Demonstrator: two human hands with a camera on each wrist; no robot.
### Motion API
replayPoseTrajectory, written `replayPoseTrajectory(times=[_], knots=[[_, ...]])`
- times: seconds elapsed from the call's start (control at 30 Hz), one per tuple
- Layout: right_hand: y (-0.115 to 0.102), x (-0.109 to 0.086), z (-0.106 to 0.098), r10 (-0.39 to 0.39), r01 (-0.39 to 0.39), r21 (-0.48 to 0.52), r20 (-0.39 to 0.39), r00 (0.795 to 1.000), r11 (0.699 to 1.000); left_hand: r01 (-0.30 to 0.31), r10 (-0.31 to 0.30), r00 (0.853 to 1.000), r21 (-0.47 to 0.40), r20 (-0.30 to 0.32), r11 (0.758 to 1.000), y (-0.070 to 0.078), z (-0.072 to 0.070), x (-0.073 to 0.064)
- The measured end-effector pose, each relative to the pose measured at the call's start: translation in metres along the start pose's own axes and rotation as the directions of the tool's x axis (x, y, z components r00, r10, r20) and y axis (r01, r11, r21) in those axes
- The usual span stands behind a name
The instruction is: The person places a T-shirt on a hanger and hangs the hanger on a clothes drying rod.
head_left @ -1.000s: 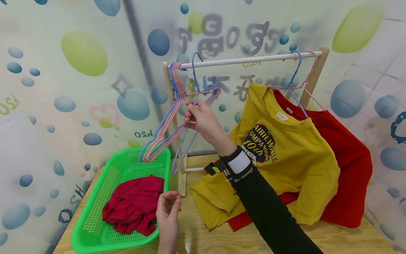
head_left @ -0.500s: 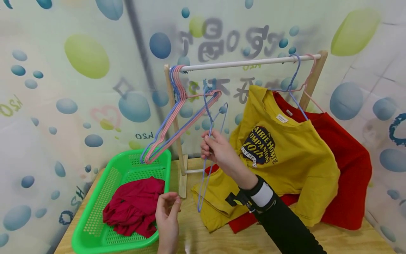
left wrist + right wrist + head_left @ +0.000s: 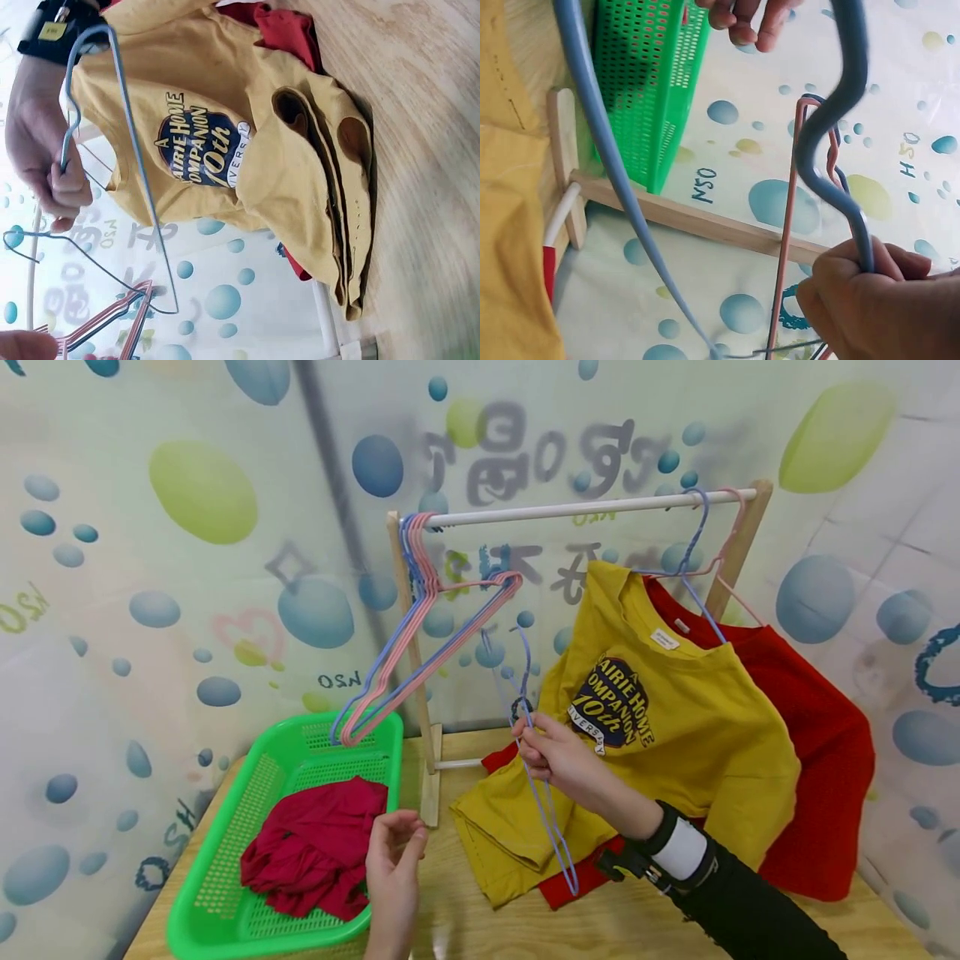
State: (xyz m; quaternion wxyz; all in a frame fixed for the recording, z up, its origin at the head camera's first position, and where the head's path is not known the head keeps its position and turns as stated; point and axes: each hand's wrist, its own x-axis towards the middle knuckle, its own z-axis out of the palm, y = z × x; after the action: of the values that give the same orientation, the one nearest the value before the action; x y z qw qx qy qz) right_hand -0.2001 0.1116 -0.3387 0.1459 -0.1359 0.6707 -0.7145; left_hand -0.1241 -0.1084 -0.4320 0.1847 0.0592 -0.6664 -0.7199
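My right hand [image 3: 573, 768] pinches a blue wire hanger [image 3: 527, 664] near its neck, in front of the yellow T-shirt [image 3: 697, 710]. Its hook points up and its long end hangs down toward the table. In the right wrist view, the thumb and fingers close on the bent wire [image 3: 847, 67]. My left hand [image 3: 395, 877] hovers by the right rim of the green basket [image 3: 198, 847], fingers loosely curled and holding nothing. Inside that basket lies a crumpled crimson cloth [image 3: 315, 843]. On the rack's right side, the T-shirt and a red garment [image 3: 817, 735] hang from hangers.
A white rail [image 3: 562, 512] spans the rack between two wooden posts. Several pink and blue hangers [image 3: 429, 564] are bunched at its left end, above the basket. The wooden table [image 3: 480, 935] carries the basket and rack; a patterned curtain [image 3: 225, 560] is behind.
The blue hanger has come off the rail in my right hand, moving right and down. It has also turned over toward the T-shirt. My left hand has stayed in place.
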Motion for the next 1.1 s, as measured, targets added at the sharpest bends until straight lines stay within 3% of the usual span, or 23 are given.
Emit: replayPoseTrajectory(times=[0.37,0.6,0.9,1.1], knots=[[0.013,-0.021,-0.017,0.034,-0.030,-0.172,0.018,0.999,0.985,-0.013,-0.009,0.992,0.179,0.124,0.984,0.011,-0.015,-0.002],[0.018,-0.031,-0.021,0.071,-0.075,-0.252,-0.025,0.997,0.965,-0.108,0.041,0.973,0.296,0.226,0.949,0.021,-0.037,-0.004],[0.028,-0.043,-0.025,0.094,-0.097,-0.323,-0.025,0.995,0.941,-0.179,0.117,0.974,0.340,0.193,0.923,0.031,-0.063,0.001],[0.035,-0.053,-0.035,0.024,-0.025,-0.384,-0.007,1.000,0.923,-0.123,0.062,0.986,0.417,0.156,0.901,0.041,-0.080,0.004]])
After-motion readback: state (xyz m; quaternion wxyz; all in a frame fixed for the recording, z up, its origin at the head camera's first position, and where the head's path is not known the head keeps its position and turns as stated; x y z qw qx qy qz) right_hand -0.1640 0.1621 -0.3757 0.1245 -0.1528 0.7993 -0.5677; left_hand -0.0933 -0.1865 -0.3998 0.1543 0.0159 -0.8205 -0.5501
